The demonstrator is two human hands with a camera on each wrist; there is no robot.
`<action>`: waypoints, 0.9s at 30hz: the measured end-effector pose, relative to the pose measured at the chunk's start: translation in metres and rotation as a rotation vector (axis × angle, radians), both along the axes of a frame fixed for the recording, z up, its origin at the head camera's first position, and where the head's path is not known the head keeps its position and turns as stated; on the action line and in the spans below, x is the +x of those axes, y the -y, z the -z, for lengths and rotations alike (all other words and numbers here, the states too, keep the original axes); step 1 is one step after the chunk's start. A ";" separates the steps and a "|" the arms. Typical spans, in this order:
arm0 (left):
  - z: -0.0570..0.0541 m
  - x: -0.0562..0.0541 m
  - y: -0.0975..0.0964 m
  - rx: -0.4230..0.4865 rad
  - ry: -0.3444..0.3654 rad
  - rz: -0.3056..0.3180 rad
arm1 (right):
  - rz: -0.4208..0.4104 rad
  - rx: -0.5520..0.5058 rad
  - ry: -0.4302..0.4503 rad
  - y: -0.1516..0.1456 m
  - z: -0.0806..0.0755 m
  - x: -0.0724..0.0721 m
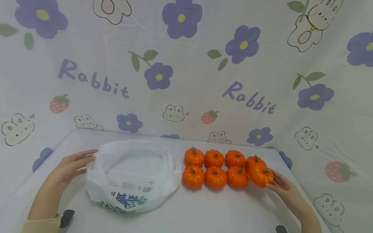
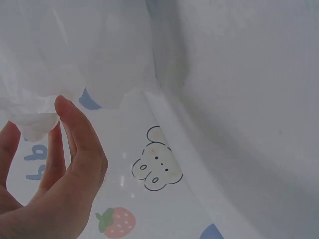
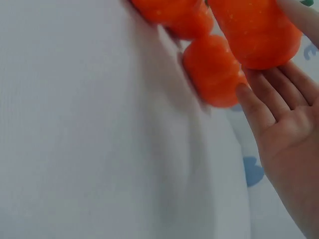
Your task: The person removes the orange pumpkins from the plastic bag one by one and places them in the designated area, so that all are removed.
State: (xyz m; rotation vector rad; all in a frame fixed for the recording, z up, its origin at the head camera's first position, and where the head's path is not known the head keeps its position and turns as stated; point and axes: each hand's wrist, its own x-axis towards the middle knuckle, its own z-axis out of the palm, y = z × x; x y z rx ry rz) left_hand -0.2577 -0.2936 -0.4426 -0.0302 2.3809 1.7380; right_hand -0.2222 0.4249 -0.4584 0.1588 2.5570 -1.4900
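Note:
A white plastic bag [image 1: 172, 181] with green and blue print stands with its mouth spread wide on the left of the table. At its left rim is my left hand [image 1: 74, 163]; in the left wrist view a fold of the bag [image 2: 35, 124] lies between the thumb and the bent fingers [image 2: 79, 129]. My right hand [image 1: 287, 191] holds a small orange pumpkin [image 1: 260, 176] with a green stem, thumb in front and fingers behind. The held pumpkin [image 3: 259, 35] overlaps another pumpkin [image 1: 254, 160] at the right end of the back row.
Several more orange pumpkins [image 1: 215, 178] sit close together in two rows, right of the bag. The white table [image 1: 209, 210] meets a cloth backdrop [image 1: 186, 97] printed with flowers, rabbits and strawberries. Dark objects [image 1: 67, 218] show near both forearms.

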 end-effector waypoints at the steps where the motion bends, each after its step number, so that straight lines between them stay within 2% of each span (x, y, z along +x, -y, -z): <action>1: 0.000 0.000 0.000 0.001 0.003 -0.002 | 0.002 -0.005 0.015 -0.002 0.003 0.000; 9: 0.001 -0.001 -0.002 -0.014 -0.005 -0.002 | 0.028 -0.045 0.127 -0.011 0.026 0.004; 12: 0.002 -0.001 -0.001 -0.025 -0.019 -0.002 | 0.018 -0.047 0.129 -0.011 0.029 0.003; 15: 0.002 -0.001 -0.001 -0.085 -0.037 -0.011 | 0.022 -0.019 0.121 -0.008 0.028 0.000; 17: 0.000 -0.001 -0.003 -0.163 -0.060 -0.027 | 0.044 0.054 0.118 -0.002 0.022 -0.003; 19: -0.003 0.000 -0.008 -0.289 -0.093 -0.038 | 0.072 0.162 0.098 0.007 0.014 -0.007; 21: -0.009 0.000 -0.017 -0.430 -0.156 -0.046 | 0.099 0.284 0.043 0.018 0.006 -0.010; 24: -0.018 0.000 -0.037 -0.641 -0.268 -0.062 | 0.118 0.481 -0.096 0.037 -0.004 -0.014; 27: -0.027 0.000 -0.062 -0.782 -0.357 -0.078 | 0.131 0.634 -0.218 0.061 -0.011 -0.018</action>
